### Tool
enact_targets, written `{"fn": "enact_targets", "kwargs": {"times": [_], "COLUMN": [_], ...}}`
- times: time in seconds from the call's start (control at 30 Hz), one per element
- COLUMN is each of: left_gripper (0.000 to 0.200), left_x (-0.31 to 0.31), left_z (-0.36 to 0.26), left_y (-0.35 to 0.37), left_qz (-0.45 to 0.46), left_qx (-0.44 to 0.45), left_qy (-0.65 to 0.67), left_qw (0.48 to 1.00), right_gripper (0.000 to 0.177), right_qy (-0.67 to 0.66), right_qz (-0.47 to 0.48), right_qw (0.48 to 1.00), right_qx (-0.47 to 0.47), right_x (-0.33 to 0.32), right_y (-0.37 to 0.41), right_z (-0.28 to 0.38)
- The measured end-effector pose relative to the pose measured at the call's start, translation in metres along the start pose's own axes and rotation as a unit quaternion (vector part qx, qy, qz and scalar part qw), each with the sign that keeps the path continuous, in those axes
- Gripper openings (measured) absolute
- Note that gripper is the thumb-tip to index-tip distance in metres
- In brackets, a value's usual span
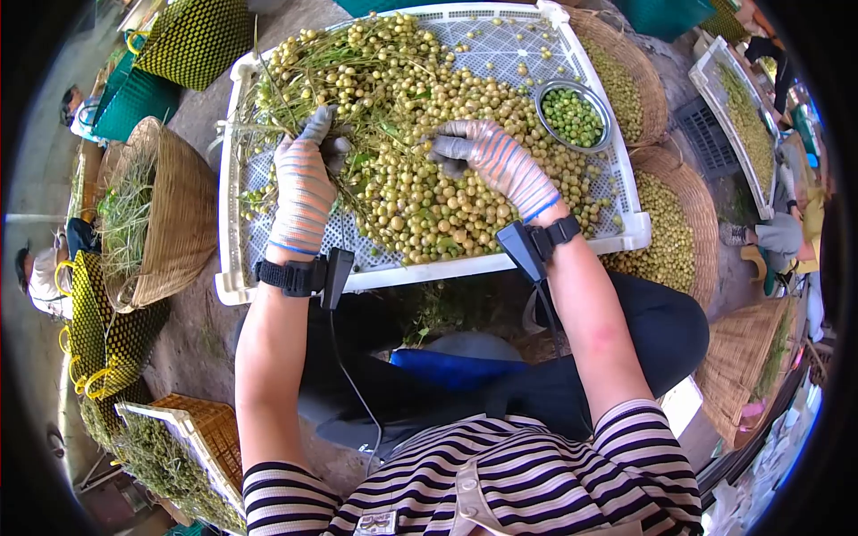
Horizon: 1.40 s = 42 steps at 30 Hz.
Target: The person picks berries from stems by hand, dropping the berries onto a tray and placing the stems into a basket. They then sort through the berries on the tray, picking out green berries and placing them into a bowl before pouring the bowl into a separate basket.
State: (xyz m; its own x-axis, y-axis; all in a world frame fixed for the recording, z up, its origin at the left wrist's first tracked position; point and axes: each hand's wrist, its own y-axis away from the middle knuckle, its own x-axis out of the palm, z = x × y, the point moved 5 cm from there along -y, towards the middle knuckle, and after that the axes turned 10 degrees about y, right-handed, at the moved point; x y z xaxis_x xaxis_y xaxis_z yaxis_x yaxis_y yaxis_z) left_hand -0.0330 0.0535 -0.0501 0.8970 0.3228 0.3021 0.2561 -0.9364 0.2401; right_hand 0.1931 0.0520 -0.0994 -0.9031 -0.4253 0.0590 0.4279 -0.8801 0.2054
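A white plastic tray point(429, 270) lies across my lap's far side, heaped with round yellow-green fruits point(447, 210). Stems and twigs point(357, 67) mix with the fruits at the tray's left. My left hand point(306, 179), in a striped glove with grey fingertips, pinches at the stems; what lies between its fingers is too small to name. Over the middle of the heap is my right hand point(496, 161), gloved alike, its fingers curled together above the fruits, their hold hidden. A round metal bowl point(609, 134) of greener fruits point(573, 118) rests on the tray's right side.
Woven baskets of fruit point(661, 228) stand right of the tray. At left are a tall wicker basket point(174, 219) with stems and yellow-black baskets point(192, 40). Another tray point(733, 116) is at far right, near a seated person point(782, 241). More people are at the left edge.
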Motion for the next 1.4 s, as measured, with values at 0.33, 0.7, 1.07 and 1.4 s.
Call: {"fn": "enact_targets", "kwargs": {"times": [0.33,0.7,1.07,1.4], "left_gripper": [0.015,0.016,0.017,0.017], "left_x": [0.012,0.003,-0.001,-0.015], "left_z": [-0.010,-0.011,-0.024,-0.041], "left_y": [0.010,0.005,0.009,0.010], "left_qz": [0.026,0.035,0.033,0.026], "left_qx": [0.054,0.033,0.043,0.080], "left_qy": [-0.008,-0.027,-0.061,-0.050], "left_qw": [0.998,0.998,0.997,0.995], "right_gripper": [0.031,0.027,0.038,0.046], "right_qy": [0.577,-0.175,0.109,-0.232], "right_qz": [-0.007,0.076,0.186,0.146], "right_qw": [0.809,0.979,0.960,0.961], "right_qx": [0.114,0.072,0.180,0.042], "right_x": [-0.004,0.015,0.018,0.047], "right_y": [-0.006,0.021,0.037,0.023], "right_z": [0.007,-0.022,-0.018,-0.019]}}
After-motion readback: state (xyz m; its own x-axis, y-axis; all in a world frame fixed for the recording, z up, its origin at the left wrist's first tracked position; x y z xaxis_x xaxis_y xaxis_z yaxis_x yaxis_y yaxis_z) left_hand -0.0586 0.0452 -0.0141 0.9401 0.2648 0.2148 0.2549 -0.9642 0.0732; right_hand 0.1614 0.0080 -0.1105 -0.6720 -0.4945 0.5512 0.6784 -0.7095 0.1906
